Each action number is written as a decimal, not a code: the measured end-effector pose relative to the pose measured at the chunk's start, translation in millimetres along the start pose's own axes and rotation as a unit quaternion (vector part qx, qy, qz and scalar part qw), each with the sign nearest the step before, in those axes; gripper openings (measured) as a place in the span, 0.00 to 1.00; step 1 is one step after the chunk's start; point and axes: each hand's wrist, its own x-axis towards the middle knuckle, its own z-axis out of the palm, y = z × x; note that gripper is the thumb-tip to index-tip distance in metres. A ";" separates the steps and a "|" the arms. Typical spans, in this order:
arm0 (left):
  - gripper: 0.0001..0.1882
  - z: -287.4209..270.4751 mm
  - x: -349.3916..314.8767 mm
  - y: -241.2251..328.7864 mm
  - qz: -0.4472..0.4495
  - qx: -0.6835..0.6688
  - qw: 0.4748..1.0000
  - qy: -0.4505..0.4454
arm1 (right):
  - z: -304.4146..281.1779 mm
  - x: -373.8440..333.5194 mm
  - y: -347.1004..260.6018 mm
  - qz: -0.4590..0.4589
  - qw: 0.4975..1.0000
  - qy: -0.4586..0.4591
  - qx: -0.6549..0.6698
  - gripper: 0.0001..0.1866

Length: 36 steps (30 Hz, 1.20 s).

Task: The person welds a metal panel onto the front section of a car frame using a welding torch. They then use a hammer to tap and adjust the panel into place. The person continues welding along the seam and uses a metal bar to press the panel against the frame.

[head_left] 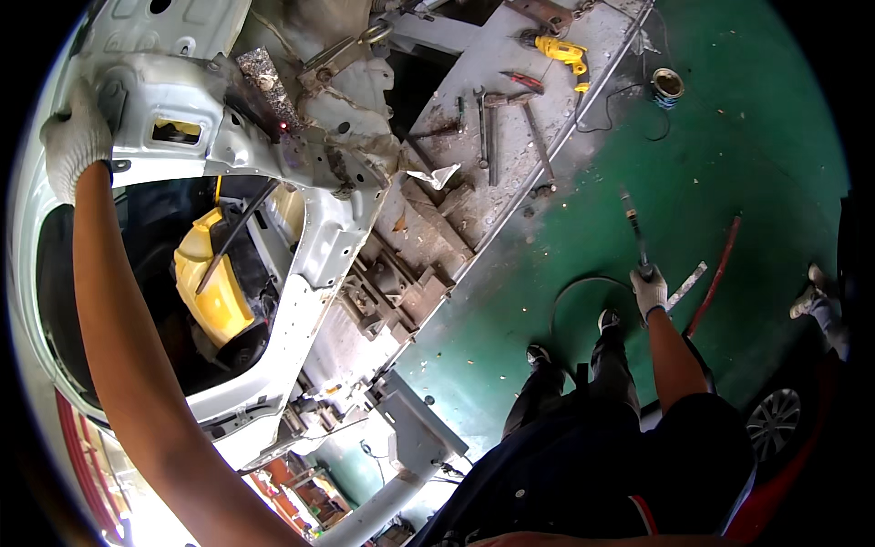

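Observation:
My left hand [75, 150], in a white knit glove, rests on the bare grey metal of a car body [164, 96] at the upper left. Its thumb stands apart from the fingers, which lie along the panel. My right hand [650, 290], gloved too, is closed around the dark handle of a long, slim tool [635, 223] with a light band and a narrow grey tip. The tool hangs above the green floor, well away from the car, and its exact kind is unclear. A black cable [583, 279] runs near it. A small red glow shows on the scorched body metal [284, 126].
On the grey platform [437, 137] lie a yellow power drill [561, 52], wrenches [482, 128], a hammer [507, 100] and metal blocks [437, 219]. A can [668, 84] and a red bar [715, 273] are on the floor. Another person's foot [807, 299] shows at right, near a car wheel [775, 424].

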 end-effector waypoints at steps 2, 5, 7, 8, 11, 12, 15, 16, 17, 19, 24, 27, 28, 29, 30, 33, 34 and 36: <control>0.56 -1.9 -4.3 9.0 0.000 0.039 0.999 -0.010 | 1.7 -4.8 5.0 -0.044 0.985 -0.029 -0.163 0.17; 0.56 -21.1 -4.0 9.3 -0.012 0.058 0.998 -0.012 | 25.9 -18.7 -0.4 -0.078 0.963 -0.108 -0.233 0.20; 0.53 -30.0 -4.3 11.4 -0.010 0.063 0.998 -0.009 | 38.2 -25.2 -3.3 -0.101 0.942 -0.147 -0.283 0.19; 0.53 -21.3 -12.9 14.6 -0.015 0.041 0.999 -0.013 | 33.8 -24.9 -3.8 -0.088 0.939 -0.147 -0.300 0.18; 0.51 -13.9 -21.8 21.8 -0.026 0.027 0.999 -0.020 | 28.6 -23.5 -9.5 -0.113 0.927 -0.182 -0.309 0.18; 0.51 -14.9 -23.5 24.3 -0.029 0.025 0.999 -0.021 | 29.6 -23.0 -12.1 -0.115 0.923 -0.190 -0.314 0.17; 0.51 -31.3 -19.1 26.1 -0.030 0.034 0.999 -0.017 | 40.8 -12.9 -23.7 -0.127 0.916 -0.209 -0.319 0.17; 0.51 -30.3 -19.9 24.2 -0.033 0.032 0.999 -0.018 | 40.6 -7.9 -28.2 -0.130 0.914 -0.207 -0.323 0.17; 0.51 -30.6 -20.6 23.2 -0.036 0.025 0.999 -0.019 | 41.2 -2.4 -33.1 -0.127 0.914 -0.207 -0.323 0.18; 0.50 -36.2 -20.5 26.2 -0.035 0.027 0.999 -0.014 | 44.8 9.0 -44.4 -0.125 0.915 -0.208 -0.322 0.18; 0.48 -37.8 -23.9 26.2 -0.034 0.018 0.999 -0.026 | 38.7 29.4 -57.5 -0.122 0.944 -0.163 -0.259 0.21; 0.49 -26.6 -24.2 18.5 -0.030 0.000 0.999 -0.040 | 32.4 32.4 -70.4 -0.122 0.954 -0.134 -0.238 0.20; 0.50 -22.4 -22.1 18.0 -0.026 -0.005 0.999 -0.042 | 30.1 28.1 -78.4 -0.115 0.957 -0.131 -0.233 0.19; 0.49 -22.5 -24.2 22.8 -0.028 -0.009 0.998 -0.048 | 28.3 27.8 -79.3 -0.125 0.958 -0.124 -0.228 0.19; 0.49 -18.4 -25.1 25.1 -0.025 -0.026 0.998 -0.053 | 25.7 26.8 -80.0 -0.133 0.959 -0.115 -0.223 0.18; 0.47 -30.7 -21.2 20.8 -0.029 -0.026 0.997 -0.059 | 41.6 6.7 -103.4 -0.143 0.959 -0.152 -0.190 0.18; 0.46 -27.3 -27.7 21.3 -0.028 -0.044 0.997 -0.060 | 36.4 5.0 -106.0 -0.151 0.955 -0.148 -0.208 0.19; 0.45 -28.1 -31.1 23.7 -0.022 -0.070 0.996 -0.057 | 38.7 -5.2 -113.4 -0.180 0.947 -0.143 -0.224 0.17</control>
